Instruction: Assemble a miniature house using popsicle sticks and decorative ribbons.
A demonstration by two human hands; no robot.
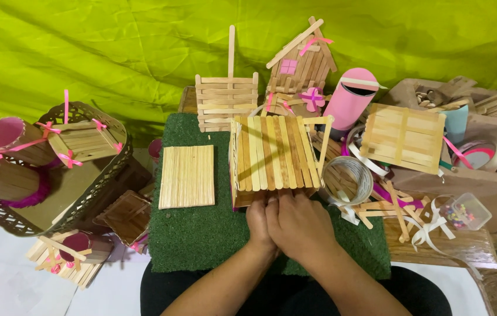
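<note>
A box built of pale wooden craft sticks stands on a green turf mat in the middle. Both hands meet at its near lower edge. My left hand is pressed against the box's bottom, mostly covered by my right hand, whose fingers touch the same edge. A flat panel of glued sticks lies on the mat left of the box. Whether either hand pinches something small is hidden.
A small stick fence and a stick house with pink bows stand behind. A basket with pink-trimmed tubes is left. A pink cylinder, ribbon roll, loose sticks and a cardboard box crowd the right.
</note>
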